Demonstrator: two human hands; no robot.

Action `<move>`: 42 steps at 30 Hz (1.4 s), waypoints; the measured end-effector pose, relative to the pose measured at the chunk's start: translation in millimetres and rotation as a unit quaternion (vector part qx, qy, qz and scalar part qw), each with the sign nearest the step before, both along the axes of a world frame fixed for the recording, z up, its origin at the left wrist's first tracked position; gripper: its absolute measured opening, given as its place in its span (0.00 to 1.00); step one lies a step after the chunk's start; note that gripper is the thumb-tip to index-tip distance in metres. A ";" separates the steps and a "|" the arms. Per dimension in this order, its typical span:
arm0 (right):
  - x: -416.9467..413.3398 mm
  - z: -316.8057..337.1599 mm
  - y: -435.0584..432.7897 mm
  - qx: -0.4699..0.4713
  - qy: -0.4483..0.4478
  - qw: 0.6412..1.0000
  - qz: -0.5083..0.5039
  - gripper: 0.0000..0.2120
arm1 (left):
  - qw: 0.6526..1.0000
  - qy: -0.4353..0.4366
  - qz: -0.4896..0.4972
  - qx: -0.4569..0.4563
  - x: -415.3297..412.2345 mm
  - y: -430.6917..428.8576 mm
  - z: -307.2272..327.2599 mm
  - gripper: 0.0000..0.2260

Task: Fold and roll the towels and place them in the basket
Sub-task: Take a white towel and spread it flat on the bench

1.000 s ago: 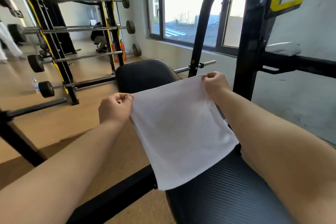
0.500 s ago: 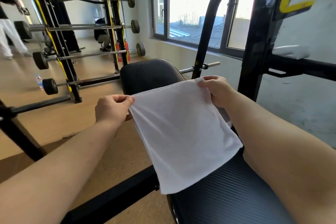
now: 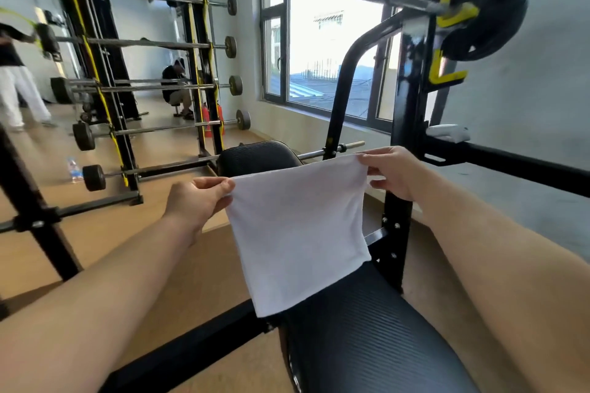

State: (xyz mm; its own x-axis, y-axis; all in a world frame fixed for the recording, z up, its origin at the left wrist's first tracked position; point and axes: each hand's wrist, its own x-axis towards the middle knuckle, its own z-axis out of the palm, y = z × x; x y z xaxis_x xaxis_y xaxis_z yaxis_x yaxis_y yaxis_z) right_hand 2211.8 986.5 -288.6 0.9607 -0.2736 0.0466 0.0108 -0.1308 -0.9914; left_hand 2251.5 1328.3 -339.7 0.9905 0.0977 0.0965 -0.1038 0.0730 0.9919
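Note:
A white towel (image 3: 298,233), folded into a rectangle, hangs in the air above the black padded bench (image 3: 367,338). My left hand (image 3: 198,201) pinches its upper left corner. My right hand (image 3: 392,172) pinches its upper right corner. The towel's lower edge reaches down to the bench pad. A second rolled white towel (image 3: 447,133) lies on the black frame bar at the right. No basket is in view.
A black rack upright (image 3: 408,124) with a loaded barbell (image 3: 482,13) stands right behind the towel. A barbell storage rack (image 3: 204,86) and a water bottle (image 3: 73,166) stand on the wooden floor at left. Two people are at the far left and back.
Both hands have lifted the towel's top edge higher, so it now hangs more steeply. The view has tilted up, showing the barbell overhead.

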 end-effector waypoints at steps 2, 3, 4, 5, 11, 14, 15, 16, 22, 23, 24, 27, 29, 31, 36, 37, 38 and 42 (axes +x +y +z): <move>-26.0 10.9 -1.0 -0.006 -0.010 1.000 0.002 0.06 | 1.000 -0.007 -0.013 0.006 -19.0 6.0 10.4 0.05; -38.9 15.9 -1.7 -0.013 -0.016 1.000 0.001 0.07 | 1.000 -0.011 -0.020 0.008 -28.3 9.9 15.4 0.05; -51.5 20.9 -1.7 -0.021 -0.021 1.000 0.001 0.07 | 0.999 -0.016 -0.027 0.012 -37.8 13.8 20.8 0.04; -63.3 25.6 -1.5 -0.029 -0.024 0.999 -0.002 0.07 | 0.999 -0.020 -0.034 0.014 -47.1 17.7 26.3 0.03; -130.0 44.8 12.4 -0.052 -0.029 0.998 -0.013 0.05 | 0.998 -0.033 -0.051 -0.009 -103.5 37.7 56.0 0.03; -160.0 46.6 17.6 -0.068 -0.033 0.997 -0.009 0.05 | 0.998 -0.042 -0.052 -0.007 -129.6 46.8 66.0 0.04; -168.5 45.5 18.1 -0.080 -0.034 0.996 -0.011 0.05 | 0.998 -0.045 -0.053 -0.004 -137.7 49.6 68.1 0.04; -177.1 44.0 19.2 -0.093 -0.036 0.995 -0.015 0.06 | 0.998 -0.048 -0.051 0.003 -145.7 51.8 69.3 0.04; -224.2 20.5 25.6 -0.197 -0.041 0.979 -0.029 0.07 | 0.996 -0.066 -0.025 0.057 -189.2 60.4 54.3 0.05; -231.4 13.5 25.9 -0.201 -0.032 0.979 -0.024 0.09 | 0.995 -0.070 -0.025 0.064 -196.0 62.8 48.3 0.06; -237.8 6.6 26.2 -0.197 -0.028 0.980 -0.024 0.10 | 0.995 -0.072 -0.027 0.070 -202.2 65.3 41.7 0.07; -259.0 -15.2 32.3 -0.186 -0.029 0.982 -0.031 0.07 | 0.991 -0.061 -0.032 0.115 -219.9 72.8 16.2 0.05; -274.5 -30.5 38.5 -0.190 -0.022 0.981 -0.035 0.06 | 0.990 -0.041 -0.032 0.133 -232.5 77.3 -1.2 0.04; -289.0 -44.9 45.7 -0.190 -0.016 0.981 -0.026 0.06 | 0.991 -0.016 -0.028 0.131 -242.5 82.9 -17.7 0.04; -306.5 -88.7 65.6 -0.212 0.000 0.977 -0.012 0.03 | 0.988 0.008 -0.009 0.151 -261.6 100.4 -59.3 0.03; -307.1 -98.9 69.1 -0.213 0.002 0.977 -0.015 0.03 | 0.989 0.014 -0.008 0.145 -264.9 103.9 -67.6 0.03; -307.4 -108.9 71.9 -0.212 0.005 0.977 -0.018 0.03 | 0.990 0.021 -0.008 0.136 -268.0 106.5 -75.8 0.03; -308.2 -146.5 80.9 -0.181 0.020 0.983 -0.003 0.05 | 0.992 0.057 -0.013 0.110 -275.2 115.4 -107.0 0.03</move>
State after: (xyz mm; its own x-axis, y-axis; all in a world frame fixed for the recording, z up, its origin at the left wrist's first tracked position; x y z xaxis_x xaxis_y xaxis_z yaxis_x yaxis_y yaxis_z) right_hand 1903.6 1067.4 -435.1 0.9623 -0.2512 0.1045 -0.0288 -0.4759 -0.8790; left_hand 1976.3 1443.7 -446.7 0.9981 0.0612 0.0003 0.0086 -0.1463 0.9892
